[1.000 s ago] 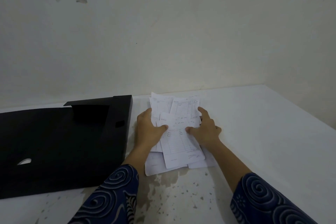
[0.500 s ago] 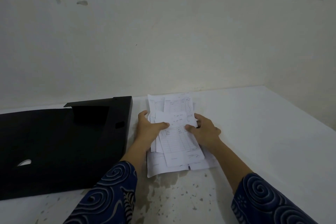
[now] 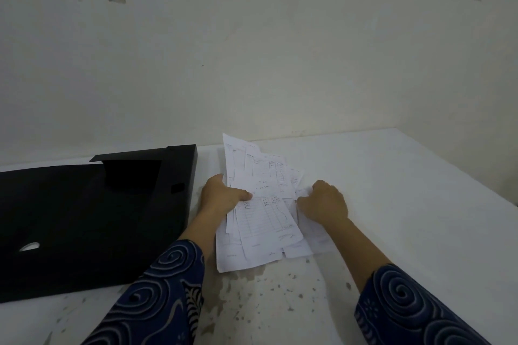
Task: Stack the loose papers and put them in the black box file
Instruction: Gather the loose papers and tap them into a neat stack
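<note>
left hand (image 3: pixel 222 194) pinches the loose papers (image 3: pixel 259 206) at their left edge, thumb on top. right hand (image 3: pixel 325 202) curled at the right edge, grasp unclear. sheets thin, floppy, fanned on the table (image 3: pixel 392 204); likely best squeezed at both long edges. black box file (image 3: pixel 92 221) lies open just left.

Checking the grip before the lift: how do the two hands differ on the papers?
The left hand pinches the papers at their left edge, thumb on top; the right hand is curled at their right edge. The left holds lifted sheets; the right rests low near the table. Both wear patterned blue sleeves.
</note>
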